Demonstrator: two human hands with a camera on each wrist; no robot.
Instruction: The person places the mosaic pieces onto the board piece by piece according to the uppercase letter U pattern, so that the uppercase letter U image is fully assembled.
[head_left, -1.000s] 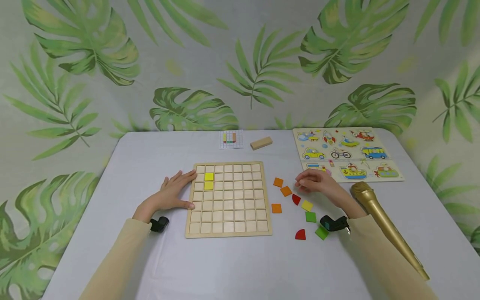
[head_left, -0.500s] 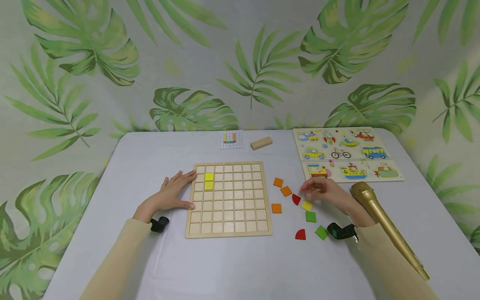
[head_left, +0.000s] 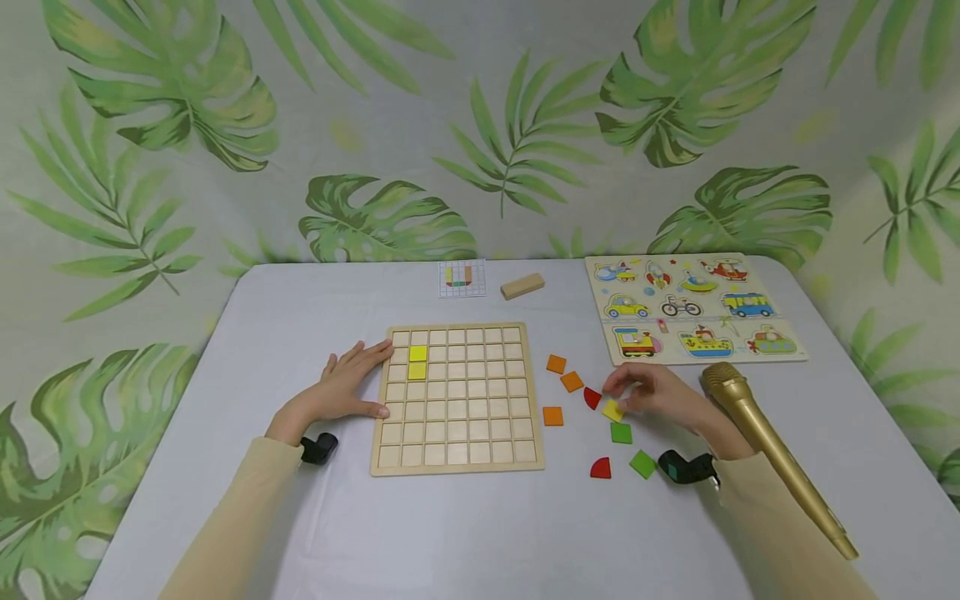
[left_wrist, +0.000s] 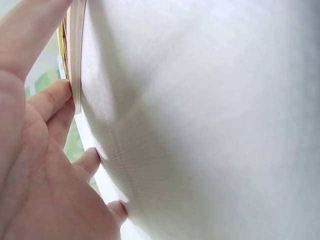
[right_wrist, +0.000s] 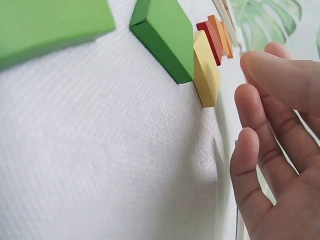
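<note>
My left hand lies spread at the left side of the wooden grid board, thumb and fingertips at its edge. In the left wrist view, one finger touches the board's side. Two yellow square tiles sit in the board's cells, one being the upper yellow tile. My right hand hovers close over a loose yellow tile, its fingers loosely bent. The right wrist view has that yellow tile on the cloth, just apart from the fingertips, and nothing in the hand.
Around the yellow tile lie several orange tiles, green tiles and red quarter-circle pieces. Farther back are a pattern card, a wooden block and a vehicle puzzle board. A gold microphone lies beside my right forearm.
My right hand has moved nearer to me and slightly right, from beside the orange tiles to over the loose yellow tile. My left hand and the board have stayed still.
</note>
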